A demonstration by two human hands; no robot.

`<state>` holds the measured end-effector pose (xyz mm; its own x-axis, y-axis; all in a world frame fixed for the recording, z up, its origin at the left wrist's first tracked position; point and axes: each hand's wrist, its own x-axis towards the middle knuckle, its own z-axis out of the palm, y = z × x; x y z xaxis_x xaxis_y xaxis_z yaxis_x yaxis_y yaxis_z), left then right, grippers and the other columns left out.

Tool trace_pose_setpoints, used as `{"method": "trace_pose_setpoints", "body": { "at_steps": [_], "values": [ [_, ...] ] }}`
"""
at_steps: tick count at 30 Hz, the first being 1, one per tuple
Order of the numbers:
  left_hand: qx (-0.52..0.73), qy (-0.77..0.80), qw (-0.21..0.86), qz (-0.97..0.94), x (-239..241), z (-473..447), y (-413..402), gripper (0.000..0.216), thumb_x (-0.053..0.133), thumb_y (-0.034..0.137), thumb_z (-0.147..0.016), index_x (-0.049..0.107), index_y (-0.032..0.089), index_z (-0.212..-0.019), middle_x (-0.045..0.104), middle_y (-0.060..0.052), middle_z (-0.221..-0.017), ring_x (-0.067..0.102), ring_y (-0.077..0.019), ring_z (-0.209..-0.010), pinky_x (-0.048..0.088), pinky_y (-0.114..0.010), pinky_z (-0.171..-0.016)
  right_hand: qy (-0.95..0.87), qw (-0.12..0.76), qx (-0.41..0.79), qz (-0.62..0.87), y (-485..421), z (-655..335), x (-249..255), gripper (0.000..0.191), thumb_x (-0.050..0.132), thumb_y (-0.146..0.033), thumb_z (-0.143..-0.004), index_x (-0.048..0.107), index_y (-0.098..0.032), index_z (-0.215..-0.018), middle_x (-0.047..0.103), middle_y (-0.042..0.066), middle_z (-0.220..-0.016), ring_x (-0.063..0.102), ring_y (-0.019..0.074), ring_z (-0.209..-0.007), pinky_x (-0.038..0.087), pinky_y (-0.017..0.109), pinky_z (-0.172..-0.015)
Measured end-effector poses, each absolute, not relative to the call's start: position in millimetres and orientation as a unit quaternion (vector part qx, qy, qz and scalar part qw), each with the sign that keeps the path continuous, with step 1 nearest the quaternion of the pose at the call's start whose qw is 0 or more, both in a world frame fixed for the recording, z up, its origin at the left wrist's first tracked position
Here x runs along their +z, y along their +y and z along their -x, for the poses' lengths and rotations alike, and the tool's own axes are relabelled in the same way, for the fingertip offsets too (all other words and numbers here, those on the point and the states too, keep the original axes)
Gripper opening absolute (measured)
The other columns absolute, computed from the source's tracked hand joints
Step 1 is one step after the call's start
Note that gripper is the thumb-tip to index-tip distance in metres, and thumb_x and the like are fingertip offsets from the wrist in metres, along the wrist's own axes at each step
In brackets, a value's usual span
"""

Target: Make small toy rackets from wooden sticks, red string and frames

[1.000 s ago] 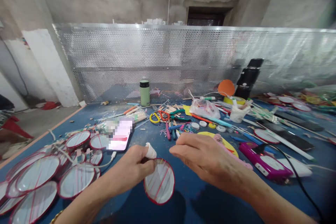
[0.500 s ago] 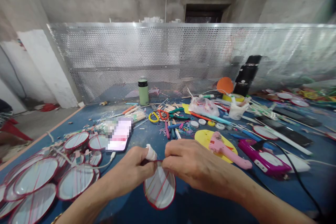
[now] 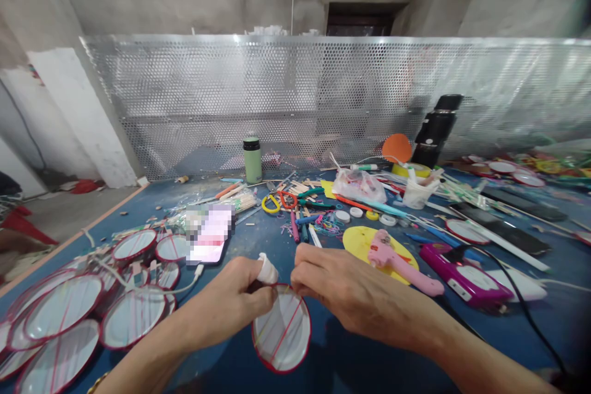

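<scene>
My left hand [image 3: 233, 298] is closed on the upper left rim of a red-rimmed clear oval disc [image 3: 281, 329] and wears a white cap on one fingertip [image 3: 266, 271]. The disc is tilted above the blue table [image 3: 332, 357] and has red and yellow threads stretched across it. My right hand [image 3: 341, 286] pinches at the disc's top rim, fingertips pressed together on a thin thread I can hardly see. Both hands meet at the same spot on the rim.
Several finished red-rimmed discs [image 3: 69, 308] lie piled at the left. A phone [image 3: 210, 237] lies just beyond my left hand. A pink glue gun [image 3: 399, 261] on a yellow pad, a magenta device [image 3: 464, 277], scissors [image 3: 289, 201], pens and a green bottle [image 3: 252, 160] crowd the far side.
My right hand came in from the right of the disc to its top rim and now pinches there. The left hand and disc stayed nearly in place.
</scene>
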<state>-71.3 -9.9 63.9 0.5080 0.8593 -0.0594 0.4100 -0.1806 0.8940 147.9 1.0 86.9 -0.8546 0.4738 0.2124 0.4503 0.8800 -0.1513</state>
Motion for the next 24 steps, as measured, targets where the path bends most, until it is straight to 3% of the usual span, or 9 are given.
{"method": "trace_pose_setpoints", "body": {
  "at_steps": [18, 24],
  "values": [
    [0.243, 0.432, 0.457, -0.739, 60.4, 71.1, -8.0, 0.017, 0.043, 0.016, -0.079, 0.04, 0.018, -0.062, 0.031, 0.007, -0.06, 0.029, -0.0076, -0.056, 0.021, -0.025, -0.052, -0.965, 0.101, 0.03, 0.241, 2.0, -147.3, 83.2, 0.024, 0.043, 0.006, -0.087, 0.05, -0.016, -0.085, 0.049, 0.001, -0.091, 0.045, 0.0117, -0.075, 0.033, 0.025, -0.063],
    [0.245, 0.431, 0.467, -0.733, 59.7, 72.3, -7.1, 0.016, 0.043, 0.018, -0.08, 0.042, 0.018, -0.064, 0.035, 0.006, -0.061, 0.032, -0.0078, -0.057, 0.023, -0.024, -0.052, -0.971, 0.106, -0.032, 0.214, 0.2, -145.9, 78.9, 0.023, 0.039, -0.003, -0.096, 0.055, -0.016, -0.084, 0.052, 0.002, -0.088, 0.045, 0.0146, -0.076, 0.034, 0.028, -0.064]
  ]
}}
